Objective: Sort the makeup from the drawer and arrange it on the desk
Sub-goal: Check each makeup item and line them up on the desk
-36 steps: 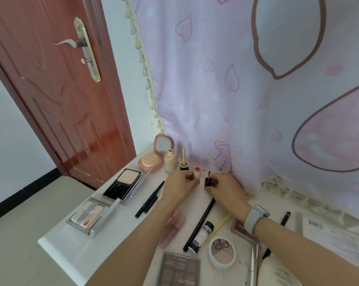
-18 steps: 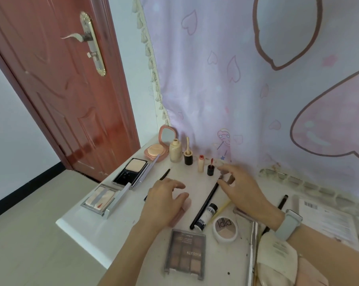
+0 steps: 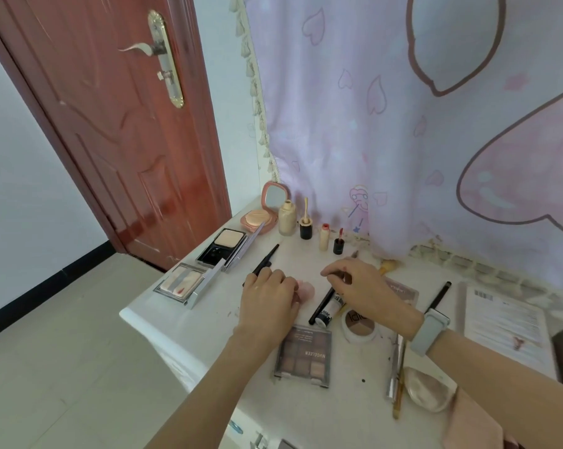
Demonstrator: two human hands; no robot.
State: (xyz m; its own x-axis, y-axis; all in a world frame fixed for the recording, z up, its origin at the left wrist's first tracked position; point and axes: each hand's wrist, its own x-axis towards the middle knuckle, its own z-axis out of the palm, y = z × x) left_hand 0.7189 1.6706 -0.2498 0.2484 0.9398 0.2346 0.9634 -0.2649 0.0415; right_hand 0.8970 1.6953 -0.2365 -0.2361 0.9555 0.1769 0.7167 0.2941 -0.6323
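The right hand (image 3: 364, 286), palm down with a pale grey watch (image 3: 430, 332) on its wrist, has thumb and forefinger pressed together on the upper end of a long black pencil (image 3: 320, 306) that slants across the white desk (image 3: 183, 325); whether the pencil is lifted cannot be told. The left hand (image 3: 268, 298) lies palm down just beside it, fingers curled onto a translucent pink item (image 3: 306, 291) that is partly hidden, so it is unclear whether the hand grips it or only rests there. Touching the pencil lies a white tube with a dark cap (image 3: 330, 307), and next to that a round open powder pan (image 3: 357, 325). Nearer the viewer is a closed eyeshadow palette (image 3: 304, 354) with a clear lid. Left of the left hand lies a black liner pen (image 3: 267, 259), then two open mirrored compacts: a black one (image 3: 223, 246) and a silver one (image 3: 183, 281). Along the back edge, before a pink heart-print curtain (image 3: 403, 124), stand in a row an open pink cushion compact (image 3: 262, 217), a cream foundation bottle (image 3: 287, 218), a small black pot with an upright wand (image 3: 305, 226), a small cream tube with a red top (image 3: 324, 236) and a dark pot with a red wand (image 3: 338, 243). A red-brown door (image 3: 111, 124) stands to the left.
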